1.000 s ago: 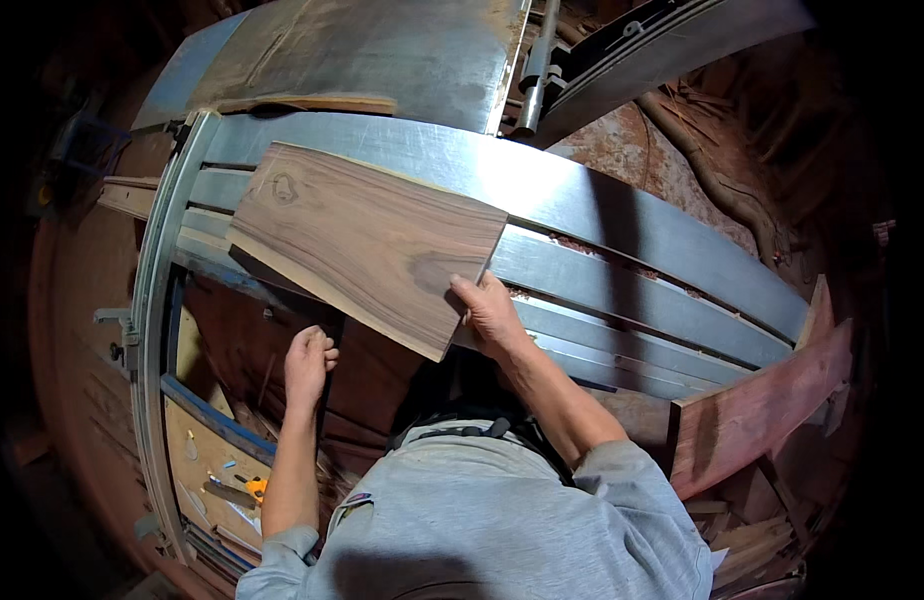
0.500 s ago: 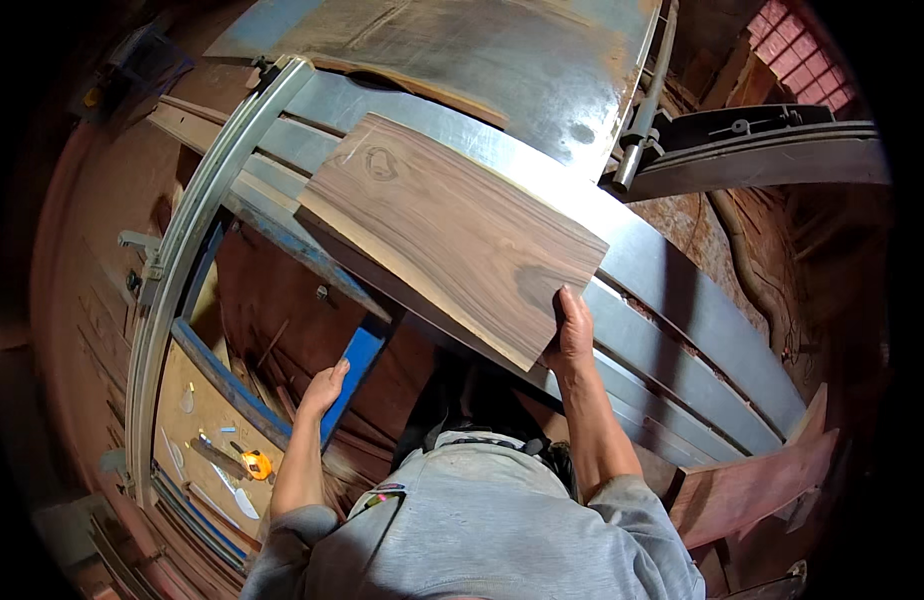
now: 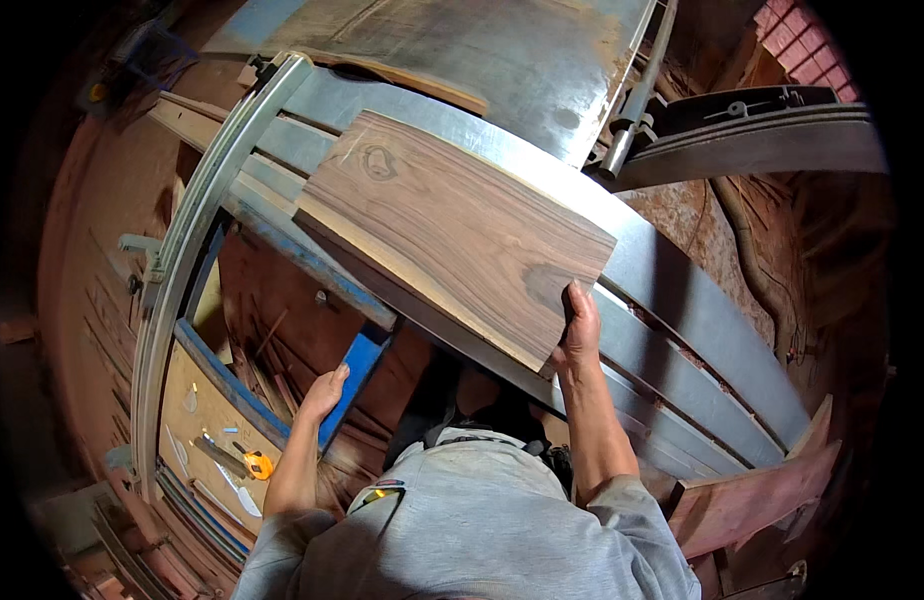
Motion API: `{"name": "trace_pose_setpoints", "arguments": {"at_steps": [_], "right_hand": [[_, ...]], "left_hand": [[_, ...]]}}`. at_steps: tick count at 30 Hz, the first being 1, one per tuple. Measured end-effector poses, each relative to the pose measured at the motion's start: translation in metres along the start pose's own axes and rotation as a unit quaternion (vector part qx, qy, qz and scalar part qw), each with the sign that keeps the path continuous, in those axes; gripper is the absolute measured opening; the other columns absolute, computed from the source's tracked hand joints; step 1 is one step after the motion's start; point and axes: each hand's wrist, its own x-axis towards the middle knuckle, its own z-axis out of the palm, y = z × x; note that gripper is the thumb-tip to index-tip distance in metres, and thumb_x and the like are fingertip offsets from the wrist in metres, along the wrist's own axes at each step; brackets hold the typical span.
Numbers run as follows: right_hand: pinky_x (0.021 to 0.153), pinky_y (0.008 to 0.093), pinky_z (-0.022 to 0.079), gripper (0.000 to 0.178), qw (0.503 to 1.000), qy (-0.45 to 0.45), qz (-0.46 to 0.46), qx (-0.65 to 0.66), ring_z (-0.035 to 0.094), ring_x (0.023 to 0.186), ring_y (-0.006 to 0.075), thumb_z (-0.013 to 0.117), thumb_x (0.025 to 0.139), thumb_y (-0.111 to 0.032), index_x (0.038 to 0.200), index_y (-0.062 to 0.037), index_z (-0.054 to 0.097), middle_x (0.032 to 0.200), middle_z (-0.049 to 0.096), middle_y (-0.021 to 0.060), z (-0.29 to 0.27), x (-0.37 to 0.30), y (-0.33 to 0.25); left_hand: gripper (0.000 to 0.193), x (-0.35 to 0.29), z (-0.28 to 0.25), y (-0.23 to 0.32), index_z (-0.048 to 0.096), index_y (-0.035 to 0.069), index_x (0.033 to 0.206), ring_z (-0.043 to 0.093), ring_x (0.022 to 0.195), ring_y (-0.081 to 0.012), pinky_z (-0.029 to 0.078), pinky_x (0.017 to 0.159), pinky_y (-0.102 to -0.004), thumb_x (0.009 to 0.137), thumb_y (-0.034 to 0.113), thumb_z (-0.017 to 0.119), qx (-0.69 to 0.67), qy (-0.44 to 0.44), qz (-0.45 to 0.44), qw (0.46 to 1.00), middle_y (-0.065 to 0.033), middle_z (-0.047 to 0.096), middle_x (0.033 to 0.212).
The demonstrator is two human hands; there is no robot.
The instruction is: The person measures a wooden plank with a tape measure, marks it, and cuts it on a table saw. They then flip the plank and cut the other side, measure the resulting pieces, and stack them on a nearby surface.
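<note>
A brown wooden board [image 3: 462, 232] with dark grain, a knot and a pale near edge lies aslant on the slotted metal sliding table [image 3: 682, 300]. My right hand [image 3: 580, 325] holds its near right corner, thumb on top and the other fingers out of sight beneath or behind the edge. Lower on the left, my left hand [image 3: 327, 390] is closed round a blue metal bar [image 3: 357, 368] of the frame below the table, its fingers partly hidden.
A curved metal fence [image 3: 222, 200] runs down the left. Beyond the board is a broad steel tabletop [image 3: 482, 60]. A metal arm [image 3: 752, 145] juts in at far right; a reddish plank [image 3: 757, 500] stands near right. An orange tape measure [image 3: 258, 464] lies on a wooden panel [image 3: 207, 410] at left.
The whole view has shifted slightly. Both hands keep their holds, and the board lies almost the same on the sliding table.
</note>
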Motion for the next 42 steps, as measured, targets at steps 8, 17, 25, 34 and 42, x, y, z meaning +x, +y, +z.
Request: {"name": "trace_pose_setpoints", "arguments": {"at_steps": [8, 17, 25, 34, 42], "right_hand": [[0.099, 0.0464, 0.05, 0.038, 0.998, 0.052, -0.004, -0.017, 0.061, 0.113, 0.0283, 0.058, 0.099, -0.019, 0.131, 0.0011, 0.052, 0.124, 0.062, 0.0148, 0.005, 0.017, 0.004], [0.101, 0.044, 0.049, 0.034, 0.999, 0.042, -0.007, -0.009, 0.06, 0.115, 0.0267, 0.056, 0.1, -0.018, 0.127, 0.0015, 0.054, 0.125, 0.062, 0.015, 0.023, 0.051, 0.018], [0.095, 0.0477, 0.053, 0.03, 0.999, 0.035, -0.005, -0.026, 0.063, 0.108, 0.0281, 0.054, 0.101, -0.02, 0.121, 0.0019, 0.053, 0.118, 0.063, 0.0158, 0.072, 0.083, 0.027], [0.087, 0.0356, 0.05, 0.021, 0.997, 0.019, -0.063, -0.045, 0.063, 0.096, 0.0177, 0.059, 0.101, -0.023, 0.105, -0.0021, 0.063, 0.103, 0.066, 0.0067, 0.109, 0.142, 0.052], [0.091, 0.0401, 0.052, 0.028, 0.995, 0.023, -0.07, -0.071, 0.064, 0.104, 0.0237, 0.054, 0.104, -0.022, 0.115, 0.0028, 0.058, 0.114, 0.066, 0.013, 0.161, 0.173, 0.065]], "left_hand": [[0.076, 0.007, 0.0, -0.021, 0.057, -0.01, 0.095, 0.058, 0.086, -0.0272, 0.046, 0.084, -0.0422, 0.102, 0.062, 0.035, 0.01, -0.008, 0.038, 0.999, -0.0185, 0.063, 0.086], [0.077, 0.011, -0.003, -0.027, 0.061, -0.009, 0.099, 0.063, 0.091, -0.0377, 0.046, 0.085, -0.0441, 0.102, 0.061, 0.03, 0.035, -0.038, 0.048, 0.998, -0.0269, 0.064, 0.09], [0.072, 0.005, -0.018, -0.001, 0.058, -0.009, 0.09, 0.059, 0.076, -0.0298, 0.046, 0.077, -0.0443, 0.103, 0.058, 0.034, -0.003, -0.104, 0.065, 0.992, -0.0246, 0.057, 0.077], [0.071, 0.003, -0.026, 0.011, 0.056, -0.007, 0.086, 0.054, 0.07, -0.0336, 0.045, 0.074, -0.046, 0.103, 0.059, 0.033, -0.016, -0.129, 0.059, 0.99, -0.0255, 0.055, 0.075], [0.072, 0.003, -0.028, 0.007, 0.063, -0.008, 0.092, 0.065, 0.086, -0.0437, 0.047, 0.08, -0.0496, 0.1, 0.059, 0.035, -0.005, -0.149, 0.005, 0.989, -0.0322, 0.063, 0.087]]}}
